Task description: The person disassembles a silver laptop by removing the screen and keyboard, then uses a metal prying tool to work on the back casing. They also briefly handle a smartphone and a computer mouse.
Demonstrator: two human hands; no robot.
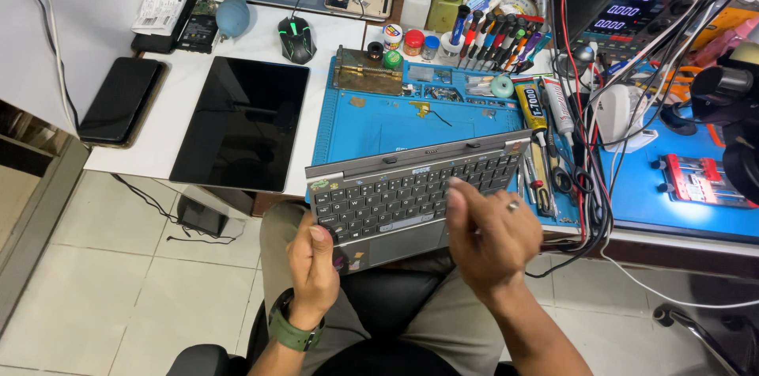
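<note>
Holding: a grey keyboard base (411, 198) is propped between the person's lap and the near edge of the blue work mat (379, 127).
Left hand: the left hand (312, 265) grips the base at its 7 o'clock corner, thumb on top by the lowest keys, fingers underneath; a dark green wristband sits on that wrist.
Right hand: the right hand (490, 234) hovers over the keys at the base's 4 o'clock side, fingers loosely curled and holding nothing; whether the fingertips touch the keys I cannot tell. A ring shows on one finger.
Keyboard base: tilted, its hinge edge at 12 o'clock resting on the mat, its touchpad edge towards the lap.
Tablet: a black tablet (241, 123) lies flat at 10 o'clock from the base, on the white table.
Phone: a dark phone (118, 99) lies at 9 o'clock from the tablet.
Mouse: a black mouse (296, 38) with green lights sits at 12 o'clock from the tablet.
Screwdrivers: a row of screwdrivers (498, 40) stands at 1 o'clock from the base.
Glue tubes: glue tubes (541, 107) lie at 2 o'clock.
</note>
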